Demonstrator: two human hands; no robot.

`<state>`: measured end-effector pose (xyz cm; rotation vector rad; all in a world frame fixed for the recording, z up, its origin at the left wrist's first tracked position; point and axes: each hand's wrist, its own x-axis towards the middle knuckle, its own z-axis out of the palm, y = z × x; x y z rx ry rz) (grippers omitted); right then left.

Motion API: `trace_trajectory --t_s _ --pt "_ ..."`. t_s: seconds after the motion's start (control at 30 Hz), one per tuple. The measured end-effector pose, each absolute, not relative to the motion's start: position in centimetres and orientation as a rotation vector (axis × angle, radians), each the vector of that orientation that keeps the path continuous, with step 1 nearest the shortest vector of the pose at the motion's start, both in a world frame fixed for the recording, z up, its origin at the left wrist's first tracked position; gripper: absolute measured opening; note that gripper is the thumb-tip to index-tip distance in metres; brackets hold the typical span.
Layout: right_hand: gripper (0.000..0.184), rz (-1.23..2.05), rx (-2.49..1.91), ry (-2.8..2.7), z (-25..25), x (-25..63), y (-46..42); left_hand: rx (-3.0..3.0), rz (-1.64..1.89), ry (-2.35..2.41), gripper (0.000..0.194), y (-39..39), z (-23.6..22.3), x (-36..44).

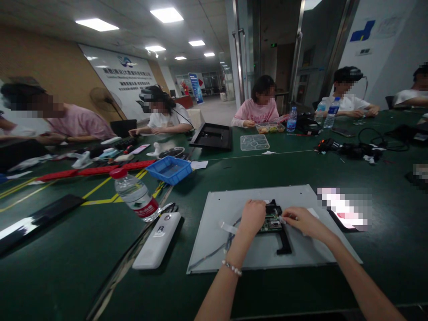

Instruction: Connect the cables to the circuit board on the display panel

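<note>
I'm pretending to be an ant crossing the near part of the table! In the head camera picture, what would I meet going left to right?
Shiny black strip → white case marked B → left hand → green circuit board → right hand → glowing phone.

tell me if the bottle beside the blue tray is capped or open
Capped: a red cap sits on the neck of the bottle.

worn items, near side: one beaded bracelet [232,268] with pale, round beads and some darker ones, on the left wrist; both forearms sleeveless.
</note>
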<state>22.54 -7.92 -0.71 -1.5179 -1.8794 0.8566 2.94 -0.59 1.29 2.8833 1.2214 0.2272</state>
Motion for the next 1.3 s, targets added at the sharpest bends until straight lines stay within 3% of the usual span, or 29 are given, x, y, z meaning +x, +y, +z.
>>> trace_trajectory --t_s 0.53,1.0,1.3 --pt "0.021 0.947 -1.482 -1.782 -0.7 22.5 -8.0 2.895 0.235 1.252 0.018 -0.1 1.1 4.1" --pt "0.018 0.75 -1.555 -1.862 -1.3 22.2 -8.2 2.929 0.132 1.317 0.017 -0.4 1.1 4.8" --pt "0.018 0.827 -1.544 -1.729 -1.6 22.4 -7.9 2.994 0.07 1.279 0.015 -0.5 1.9 5.6"
